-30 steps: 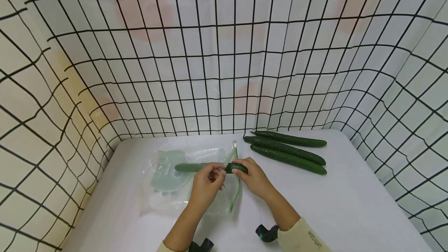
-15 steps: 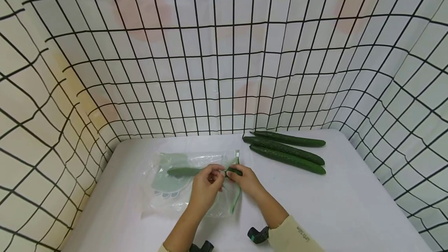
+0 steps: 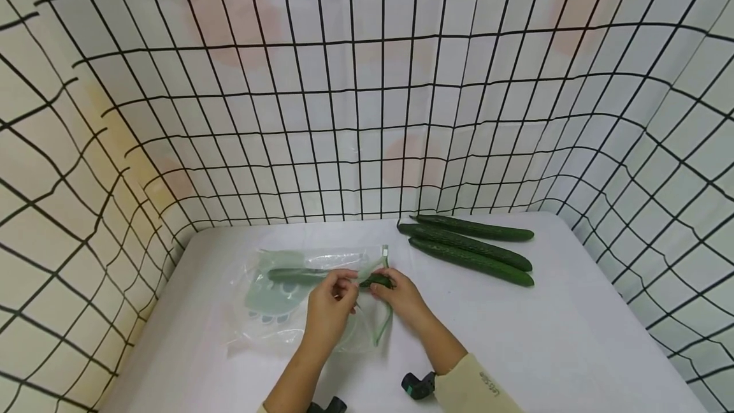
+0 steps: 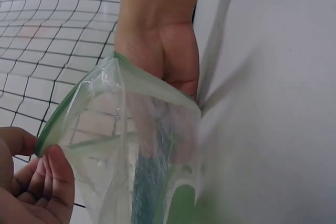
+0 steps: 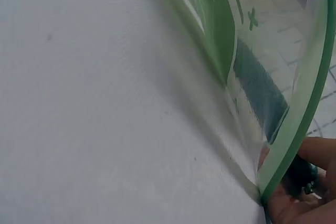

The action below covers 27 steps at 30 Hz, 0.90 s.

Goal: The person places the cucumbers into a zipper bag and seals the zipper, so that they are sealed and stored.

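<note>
A clear zip bag [image 3: 281, 334] with a green edge and a pale green print lies on the white table. Most of a dark green cucumber [image 3: 295, 275] shows through its plastic. My left hand [image 3: 328, 303] pinches the bag's green rim at the mouth, thumb against fingers, as the left wrist view shows. At the bag's opening on the right, my right hand [image 3: 404, 296] grips the near end of that cucumber. In the right wrist view the bag's green zip strip [image 5: 310, 114] crosses in front of the right hand [image 5: 310, 198] and partly hides the fingers.
Three more cucumbers [image 3: 470, 250] lie side by side at the back right of the table [image 3: 550, 349]. Black wire mesh [image 3: 367, 126] rises at the back and on both sides. A black camera mount [image 3: 417, 386] sits by the right sleeve [image 3: 476, 387].
The cucumber has slid left, deeper into the bag, with my right hand following it leftward. My left hand keeps its pinch on the rim and has shifted slightly left.
</note>
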Each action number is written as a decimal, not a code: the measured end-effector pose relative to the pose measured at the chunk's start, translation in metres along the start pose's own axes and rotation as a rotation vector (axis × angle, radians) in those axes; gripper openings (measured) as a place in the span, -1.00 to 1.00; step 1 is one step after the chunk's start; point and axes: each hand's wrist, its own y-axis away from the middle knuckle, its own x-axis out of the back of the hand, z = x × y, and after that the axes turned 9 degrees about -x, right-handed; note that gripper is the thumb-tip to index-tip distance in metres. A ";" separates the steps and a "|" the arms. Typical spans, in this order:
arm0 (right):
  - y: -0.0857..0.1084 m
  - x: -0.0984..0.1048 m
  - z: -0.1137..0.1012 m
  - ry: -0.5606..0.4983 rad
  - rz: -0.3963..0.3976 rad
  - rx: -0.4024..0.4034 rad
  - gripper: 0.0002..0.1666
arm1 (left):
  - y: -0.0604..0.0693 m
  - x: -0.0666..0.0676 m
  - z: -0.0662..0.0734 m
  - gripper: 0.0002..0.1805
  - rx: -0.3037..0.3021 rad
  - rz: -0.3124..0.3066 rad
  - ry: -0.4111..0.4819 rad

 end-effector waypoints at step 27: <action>-0.011 -0.011 -0.008 0.144 0.150 -0.008 -0.74 | 0.006 0.010 -0.016 -0.84 0.189 -0.221 -0.279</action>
